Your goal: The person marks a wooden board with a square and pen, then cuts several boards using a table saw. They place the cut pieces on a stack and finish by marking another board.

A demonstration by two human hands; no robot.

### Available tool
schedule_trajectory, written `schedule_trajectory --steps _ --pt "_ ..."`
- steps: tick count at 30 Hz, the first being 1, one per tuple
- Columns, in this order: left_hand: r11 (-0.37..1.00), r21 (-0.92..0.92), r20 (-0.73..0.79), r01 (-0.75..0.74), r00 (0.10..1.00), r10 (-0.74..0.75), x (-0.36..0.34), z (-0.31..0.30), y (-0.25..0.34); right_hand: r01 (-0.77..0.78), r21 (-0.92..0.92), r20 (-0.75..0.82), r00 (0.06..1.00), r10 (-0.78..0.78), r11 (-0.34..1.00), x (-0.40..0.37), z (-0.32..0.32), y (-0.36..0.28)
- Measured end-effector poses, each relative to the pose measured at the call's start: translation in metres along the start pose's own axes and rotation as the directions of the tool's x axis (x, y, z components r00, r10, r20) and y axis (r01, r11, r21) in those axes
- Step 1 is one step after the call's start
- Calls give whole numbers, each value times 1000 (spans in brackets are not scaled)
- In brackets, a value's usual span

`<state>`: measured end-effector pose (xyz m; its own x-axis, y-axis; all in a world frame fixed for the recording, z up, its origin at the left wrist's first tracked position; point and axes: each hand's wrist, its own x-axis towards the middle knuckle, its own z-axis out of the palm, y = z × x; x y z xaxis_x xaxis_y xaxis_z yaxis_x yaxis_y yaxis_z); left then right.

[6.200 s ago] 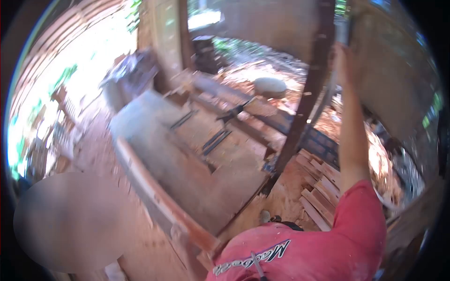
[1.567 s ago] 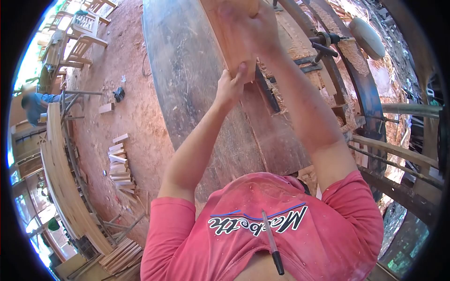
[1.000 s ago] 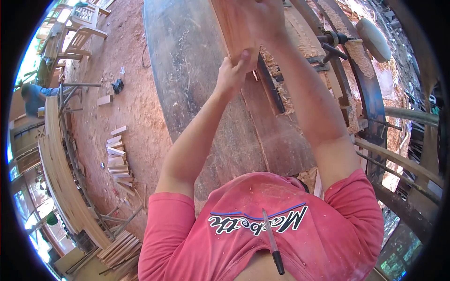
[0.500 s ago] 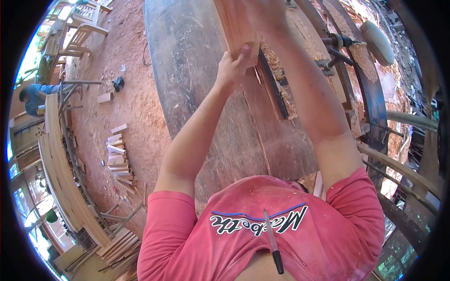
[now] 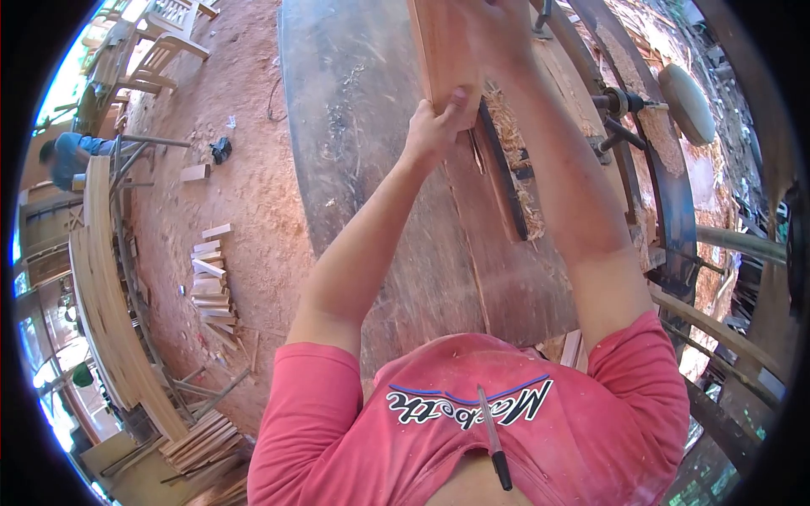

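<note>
A smooth reddish wooden board point(image 5: 445, 59) stretches up to the top edge of the view, above the worn workbench top point(image 5: 371, 169). My left hand point(image 5: 434, 131) is closed around its near end, with the thumb on the board's face. My right hand point(image 5: 498, 38) is against the board's right side near the top edge; blur and the frame edge hide its fingers. Below the right forearm, a dark narrow bar point(image 5: 501, 173) lies along a slot filled with wood shavings point(image 5: 509, 126).
Right of the bench top are a dark metal fitting point(image 5: 620, 103) and a pale rounded object point(image 5: 686, 105). On the dirt floor to the left lie several short wood pieces point(image 5: 211, 291). Long planks point(image 5: 118, 312) rest farther left, near a person in blue point(image 5: 76, 156). Wooden chairs point(image 5: 173, 55) stand behind.
The whole view has shifted, so the bench and floor sit slightly lower and to the right. Both hands remain at the board, which also appears a little lower and farther right.
</note>
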<state>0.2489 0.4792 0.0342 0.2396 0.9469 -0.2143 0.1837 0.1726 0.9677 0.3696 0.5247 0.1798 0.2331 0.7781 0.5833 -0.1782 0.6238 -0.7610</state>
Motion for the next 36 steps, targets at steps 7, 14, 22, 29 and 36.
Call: schedule_trajectory --steps 7,14,22,29,36 --pt "996 -70 15 -48 999 49 16 -1 1 -42 -141 -22 999 39 989 8 -5 10" --pt "998 35 -34 55 998 -54 15 -5 27 -33 -250 -43 999 23 968 21 -6 22" --pt "1000 27 -97 0 995 3 41 -8 19 11 -244 -36 999 -20 970 37 -1 33" --pt "998 -17 -70 -55 996 54 74 -12 12 -37 -272 -51 998 24 962 57 -1 52" --pt "999 -39 -125 -24 992 19 90 -16 26 -6 -183 -41 999 -1 983 78 2 76"
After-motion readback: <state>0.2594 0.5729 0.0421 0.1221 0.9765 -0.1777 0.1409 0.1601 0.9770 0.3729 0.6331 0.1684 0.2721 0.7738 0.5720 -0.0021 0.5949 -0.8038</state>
